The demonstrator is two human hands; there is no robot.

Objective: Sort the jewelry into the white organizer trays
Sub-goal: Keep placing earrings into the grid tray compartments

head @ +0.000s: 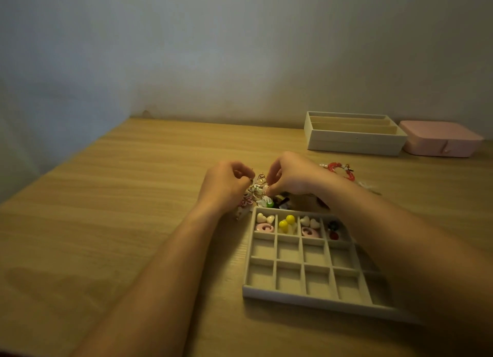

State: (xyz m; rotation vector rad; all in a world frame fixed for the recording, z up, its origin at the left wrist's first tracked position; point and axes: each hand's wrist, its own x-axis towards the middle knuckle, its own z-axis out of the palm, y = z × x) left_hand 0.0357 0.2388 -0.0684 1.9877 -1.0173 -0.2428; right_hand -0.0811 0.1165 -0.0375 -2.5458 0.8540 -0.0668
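both my hands are over the heap of jewelry, which lies on the table just beyond the far left corner of the grid tray. my left hand has its fingers curled and pinched on something thin at the top of the heap. my right hand pinches a small gold-looking bit on the heap's right side. what each piece is i cannot tell, it is too small and dim. i judge i am teasing two hooked pieces apart. the risk is that they are snagged: if i pull hard, a wire could bend, or the lot could jump and scatter across the table. lifting one piece may also drag its neighbours along and drop them into the wrong slot. the far row of the tray is right beside the heap and holds pale hearts, yellow beads, pink rings and a dark and red pair. my right forearm lies across the tray's right side, so a careless sweep could nudge it. the red bracelet, the long tray and the pink box sit further off to the right.
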